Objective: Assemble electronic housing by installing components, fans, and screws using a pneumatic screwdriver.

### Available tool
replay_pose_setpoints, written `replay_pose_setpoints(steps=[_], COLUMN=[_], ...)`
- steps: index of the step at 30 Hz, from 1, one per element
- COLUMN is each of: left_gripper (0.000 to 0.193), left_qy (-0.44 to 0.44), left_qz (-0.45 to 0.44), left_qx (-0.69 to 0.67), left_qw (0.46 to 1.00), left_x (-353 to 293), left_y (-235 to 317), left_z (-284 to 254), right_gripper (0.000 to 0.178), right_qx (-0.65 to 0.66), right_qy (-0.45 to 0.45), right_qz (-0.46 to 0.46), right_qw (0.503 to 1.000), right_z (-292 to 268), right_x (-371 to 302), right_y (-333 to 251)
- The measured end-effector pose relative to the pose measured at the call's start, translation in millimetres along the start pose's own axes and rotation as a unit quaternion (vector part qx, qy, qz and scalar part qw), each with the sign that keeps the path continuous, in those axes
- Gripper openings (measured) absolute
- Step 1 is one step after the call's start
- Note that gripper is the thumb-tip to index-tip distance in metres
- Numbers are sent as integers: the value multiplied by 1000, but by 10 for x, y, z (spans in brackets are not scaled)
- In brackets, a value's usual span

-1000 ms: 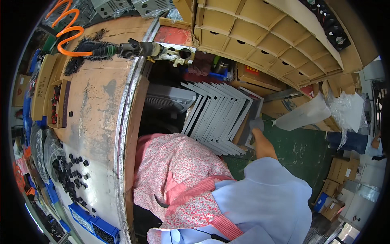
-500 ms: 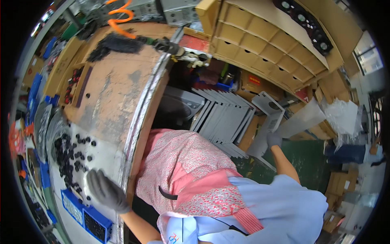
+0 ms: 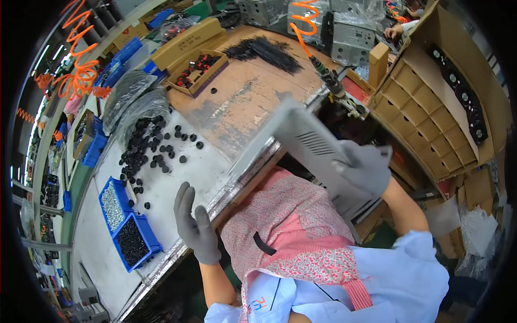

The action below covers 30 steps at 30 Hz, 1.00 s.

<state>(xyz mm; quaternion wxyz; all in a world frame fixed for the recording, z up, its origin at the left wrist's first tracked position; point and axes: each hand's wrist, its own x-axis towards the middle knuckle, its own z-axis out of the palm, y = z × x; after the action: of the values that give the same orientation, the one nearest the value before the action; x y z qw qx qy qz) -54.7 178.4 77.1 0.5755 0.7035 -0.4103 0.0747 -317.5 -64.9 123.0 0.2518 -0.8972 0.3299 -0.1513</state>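
A grey slotted sheet-metal panel (image 3: 318, 142), partly smeared by motion, is raised over the bench's near edge. My right hand (image 3: 366, 169), in a grey glove, grips it by its right side. My left hand (image 3: 196, 223), gloved alike, is empty with fingers apart above the bench edge. Left of it, a blue bin of small black screws (image 3: 132, 242) joins a blue bin of small silver parts (image 3: 112, 207). Black round caps (image 3: 142, 142) lie heaped and scattered on the white part of the bench.
A power screwdriver (image 3: 334, 83) hangs on an orange coiled hose at the bench's right edge. Black cable ties (image 3: 266, 53) lie at the back near a cardboard tray of red and black parts (image 3: 196, 70). A divided cardboard box (image 3: 414, 107) stands right. Another person's hand (image 3: 394, 31) shows far right.
My right hand has brought the grey panel up from beside the stack at the right to the bench edge. My left hand has drawn back from the black caps. The view has turned left.
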Motion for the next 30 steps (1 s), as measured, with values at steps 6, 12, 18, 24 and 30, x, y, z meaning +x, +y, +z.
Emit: replay_pose_setpoints(steps=[6, 12, 18, 24, 30], left_gripper=[69, 73, 73, 71, 63], left_qy=[33, -13, 47, 93, 131], left_qz=[-198, -217, -261, -210, -167], left_qx=[-215, -313, -362, -327, -432], left_qw=[956, 925, 894, 917, 877], left_x=[154, 282, 437, 315, 212], left_y=[159, -133, -418, -114, -96], left_z=[-235, -275, -93, 113, -273], right_gripper=[25, 39, 52, 53, 50], right_qx=[-116, -112, -164, -161, -148], right_qy=[-5, -53, -7, 102, 118], right_qz=[-326, -338, -371, -379, -360], right_qw=[938, 933, 914, 906, 913], right_z=[632, 730, 524, 495, 364], right_x=[1148, 1519, 1725, 1424, 1412], right_y=[-859, -884, -388, -239, -153])
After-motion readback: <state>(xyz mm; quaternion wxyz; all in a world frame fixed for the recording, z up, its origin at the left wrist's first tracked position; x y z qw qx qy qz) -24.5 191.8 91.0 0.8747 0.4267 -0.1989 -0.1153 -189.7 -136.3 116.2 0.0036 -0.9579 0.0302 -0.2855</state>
